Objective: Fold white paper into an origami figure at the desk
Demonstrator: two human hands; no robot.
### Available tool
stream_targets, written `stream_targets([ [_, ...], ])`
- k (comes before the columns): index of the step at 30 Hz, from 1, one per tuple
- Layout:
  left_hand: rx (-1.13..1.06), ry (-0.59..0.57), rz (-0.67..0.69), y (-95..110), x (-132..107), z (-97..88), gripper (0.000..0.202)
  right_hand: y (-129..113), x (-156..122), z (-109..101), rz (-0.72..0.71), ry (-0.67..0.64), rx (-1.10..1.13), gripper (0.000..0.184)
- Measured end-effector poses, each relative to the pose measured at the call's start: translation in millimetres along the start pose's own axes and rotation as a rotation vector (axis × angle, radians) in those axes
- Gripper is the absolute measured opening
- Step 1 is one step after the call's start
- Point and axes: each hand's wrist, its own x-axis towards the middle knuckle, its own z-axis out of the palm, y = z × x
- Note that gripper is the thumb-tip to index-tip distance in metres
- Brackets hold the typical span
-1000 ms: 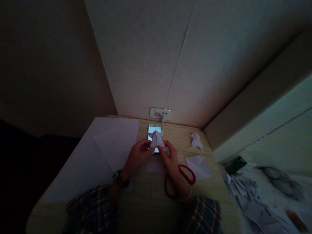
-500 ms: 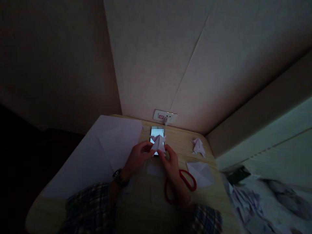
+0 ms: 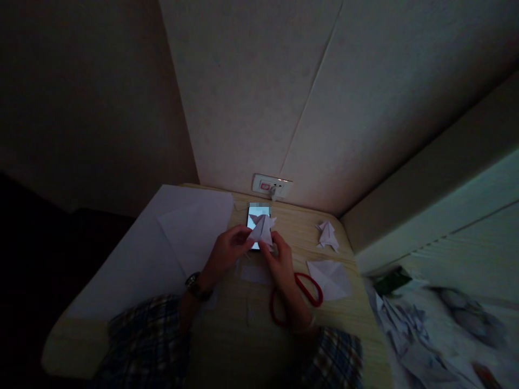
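Both my hands pinch a small white folded paper figure [image 3: 262, 229] over a wooden table [image 3: 348, 319]. My left hand [image 3: 227, 249] grips its left side, with a watch on that wrist. My right hand [image 3: 279, 258] holds its lower right edge with closed fingers. A lit phone [image 3: 257, 216] lies flat just behind the paper, partly hidden by it.
Red-handled scissors [image 3: 310, 292] lie under my right wrist. A folded white sheet [image 3: 329, 279] and a finished paper figure [image 3: 326, 234] sit to the right. Large white sheets [image 3: 162, 254] cover the table's left. A wall socket [image 3: 270, 187] is behind; paper scraps [image 3: 405, 335] lie on a bed at right.
My hands stay on the paper figure, its shape shifting slightly between the fingers. The view has swayed a little; nothing on the table moved.
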Motion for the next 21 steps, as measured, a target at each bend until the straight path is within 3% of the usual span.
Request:
stream_targets([
  [8, 0.007, -0.010, 0.014, 4.9, 1.0, 0.7, 0.015, -2.6, -0.8, -0.1, -0.035, -0.024, -0.010, 0.018],
  [21, 0.037, -0.036, -0.027, 8.0, -0.2, 1.9, 0.027, 0.6, 0.6, -0.3, -0.044, 0.006, -0.012, 0.017],
])
